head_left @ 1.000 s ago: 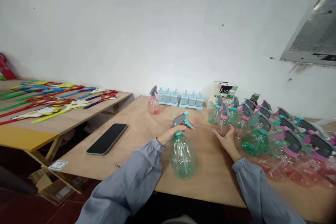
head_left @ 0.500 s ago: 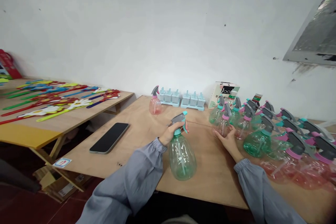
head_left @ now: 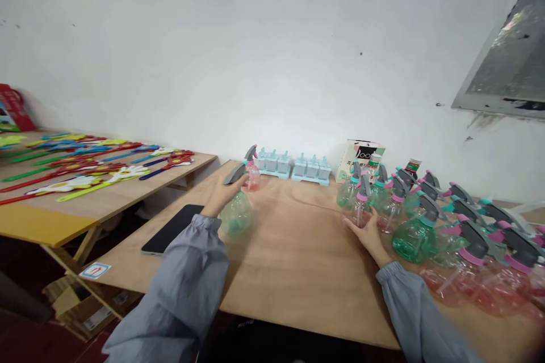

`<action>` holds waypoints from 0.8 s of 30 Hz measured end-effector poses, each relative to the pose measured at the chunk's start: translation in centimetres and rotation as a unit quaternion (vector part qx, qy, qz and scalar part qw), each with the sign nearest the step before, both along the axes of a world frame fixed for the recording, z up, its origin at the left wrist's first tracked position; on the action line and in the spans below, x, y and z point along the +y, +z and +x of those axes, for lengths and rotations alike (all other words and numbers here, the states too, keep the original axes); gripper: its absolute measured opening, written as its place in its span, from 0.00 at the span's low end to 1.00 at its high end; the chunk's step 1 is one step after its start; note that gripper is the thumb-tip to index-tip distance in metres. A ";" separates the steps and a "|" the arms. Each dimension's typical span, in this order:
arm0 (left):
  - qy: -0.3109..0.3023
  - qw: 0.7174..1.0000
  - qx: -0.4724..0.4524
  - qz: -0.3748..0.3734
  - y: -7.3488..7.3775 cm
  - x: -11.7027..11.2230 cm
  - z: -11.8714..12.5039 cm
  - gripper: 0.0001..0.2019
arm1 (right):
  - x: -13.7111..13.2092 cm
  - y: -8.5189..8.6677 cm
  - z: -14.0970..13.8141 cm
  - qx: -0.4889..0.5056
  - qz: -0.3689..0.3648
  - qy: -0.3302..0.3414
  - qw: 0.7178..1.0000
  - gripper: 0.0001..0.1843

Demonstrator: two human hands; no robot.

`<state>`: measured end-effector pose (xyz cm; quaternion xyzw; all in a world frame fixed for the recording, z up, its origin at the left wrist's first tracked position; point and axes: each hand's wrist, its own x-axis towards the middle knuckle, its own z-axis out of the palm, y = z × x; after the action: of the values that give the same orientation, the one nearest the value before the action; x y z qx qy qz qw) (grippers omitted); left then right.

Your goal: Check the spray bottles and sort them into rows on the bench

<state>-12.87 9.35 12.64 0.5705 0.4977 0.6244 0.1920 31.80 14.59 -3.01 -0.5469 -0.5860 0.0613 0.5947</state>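
Observation:
My left hand is closed round the neck of a green spray bottle with a grey trigger head. This bottle, slightly blurred, is beside the dark phone and just in front of a pink spray bottle standing at the back. On the right, my right hand has its thumb and fingers round the lower body of a clear pink spray bottle with a pink collar. That one stands upright at the near-left corner of a group of several green and pink spray bottles.
A black phone lies at the table's left side. Two pale blue ice-pop moulds and a printed box line the wall. Across a gap on the left, another table carries several colourful hand-shaped clappers.
My left hand has carried the green spray bottle left and away from me, towards the pink one at the back. My right hand stays at its bottle. The view has shifted slightly.

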 end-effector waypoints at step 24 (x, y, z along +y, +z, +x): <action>0.069 0.996 0.021 0.060 -4.3 10.8 -3.1 0.36 | -3.6 1.0 -5.0 0.073 -0.072 0.196 0.975 0.54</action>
<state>-16.01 20.10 8.32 0.5582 0.5015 0.6529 0.1031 26.83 10.95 -2.05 -0.4572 -0.6308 0.2584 0.5711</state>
